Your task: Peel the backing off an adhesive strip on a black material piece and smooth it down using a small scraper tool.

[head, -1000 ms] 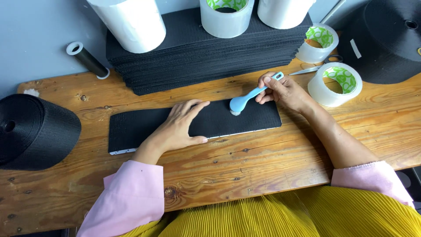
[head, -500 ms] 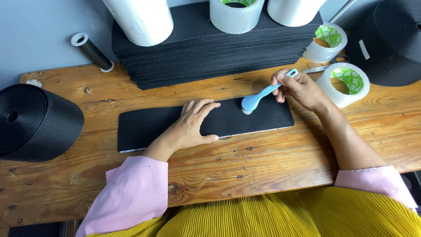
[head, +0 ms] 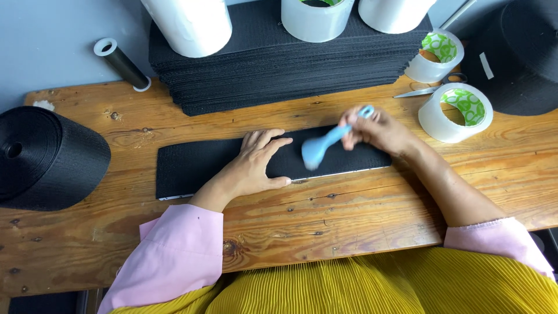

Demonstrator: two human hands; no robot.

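A long black strip of material (head: 192, 166) lies flat across the wooden table (head: 349, 209). My left hand (head: 256, 163) rests palm down on its middle, fingers spread. My right hand (head: 375, 129) is over the strip's right part and grips a light blue plastic tool (head: 322, 148) by its handle. The tool's broad end points down-left at the strip and looks blurred from motion.
A tall stack of black sheets (head: 285, 70) sits behind the strip, with white rolls (head: 192, 23) standing on it. Two tape rolls (head: 456, 113) and scissors (head: 427, 88) lie at the right. Large black rolls (head: 46, 157) flank both ends of the table; a small dark tube (head: 122, 63) lies at the back left.
My right hand has swept the blue tool leftward and down along the strip toward my left hand. My left hand stays pressed on the strip.
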